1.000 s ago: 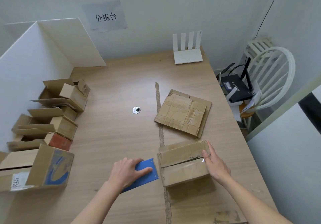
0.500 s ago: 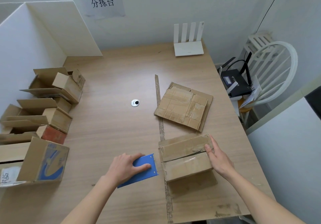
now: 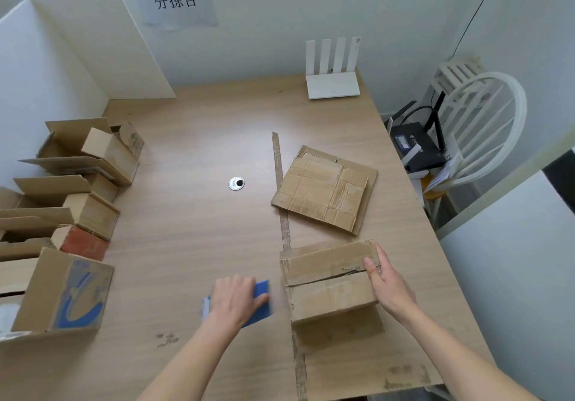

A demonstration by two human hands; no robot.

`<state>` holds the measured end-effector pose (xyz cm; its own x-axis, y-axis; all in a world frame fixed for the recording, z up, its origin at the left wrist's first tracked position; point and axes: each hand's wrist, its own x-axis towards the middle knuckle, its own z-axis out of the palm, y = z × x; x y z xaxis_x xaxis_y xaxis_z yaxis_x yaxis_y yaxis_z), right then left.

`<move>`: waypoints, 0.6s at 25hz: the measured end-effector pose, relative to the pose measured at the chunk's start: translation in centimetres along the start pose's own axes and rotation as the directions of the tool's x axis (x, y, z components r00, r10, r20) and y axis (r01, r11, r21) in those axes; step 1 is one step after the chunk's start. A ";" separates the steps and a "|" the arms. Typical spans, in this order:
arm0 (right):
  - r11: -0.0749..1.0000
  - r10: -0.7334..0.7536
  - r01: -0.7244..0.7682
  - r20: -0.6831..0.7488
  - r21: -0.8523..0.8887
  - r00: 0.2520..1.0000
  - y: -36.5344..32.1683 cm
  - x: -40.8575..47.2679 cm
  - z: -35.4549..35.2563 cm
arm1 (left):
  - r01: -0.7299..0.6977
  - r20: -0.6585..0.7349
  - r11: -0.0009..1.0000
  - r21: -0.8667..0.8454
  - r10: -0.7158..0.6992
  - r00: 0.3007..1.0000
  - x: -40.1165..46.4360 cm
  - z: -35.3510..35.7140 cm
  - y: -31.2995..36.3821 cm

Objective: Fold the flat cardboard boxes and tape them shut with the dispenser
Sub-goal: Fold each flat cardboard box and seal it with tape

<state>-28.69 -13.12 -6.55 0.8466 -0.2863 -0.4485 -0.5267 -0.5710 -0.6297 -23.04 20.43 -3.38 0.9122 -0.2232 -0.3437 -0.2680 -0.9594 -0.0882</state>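
Head view looks down on a wooden table with a folded cardboard box near its front edge. That box is the landmark. Its two top flaps are closed, with a dark seam running across between them. The right hand rests against the right end of the box, thumb lying on top over the seam and fingers fairly straight down the side. Just left of the box, the left hand presses down on a blue dispenser, which is blurred; its fingers lie over it, slightly bent, and whether they clasp it I cannot tell. Behind the box lies a stack of flat cardboard, well apart from it. A strip of brown tape runs along the table from behind the box to its front. A small metal ring sits further back and left of the box. Far left of the box, several made-up boxes crowd the table edge. A white router stands at the back.
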 end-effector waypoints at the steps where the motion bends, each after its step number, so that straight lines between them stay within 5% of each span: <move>1: 1.000 0.019 -0.019 -0.001 0.000 1.000 0.1 -0.1 -0.1 | 0.037 0.022 0.998 0.044 -0.038 0.999 0.0 0.4 -0.3; 4: 1.000 0.022 -0.022 -0.023 0.001 0.999 0.5 0.3 -0.5 | 0.151 -0.167 0.974 -0.167 -0.179 0.970 -0.5 3.8 -1.5; 12: 0.999 0.034 -0.032 -0.051 0.033 0.998 0.0 0.0 1.4 | 0.206 -0.209 0.925 -0.321 -0.281 0.937 -0.3 10.3 -1.0; 15: 0.998 0.052 -0.049 -0.068 0.045 0.996 -0.5 -0.3 1.5 | 0.136 -0.202 0.845 -0.517 -0.275 0.940 -0.7 8.0 1.3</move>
<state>-28.81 -11.55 -7.04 0.8214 -0.3668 -0.4367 -0.5703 -0.5213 -0.6348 -26.49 20.75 -10.74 0.9937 0.0190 -0.1103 0.0580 -0.9303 0.3623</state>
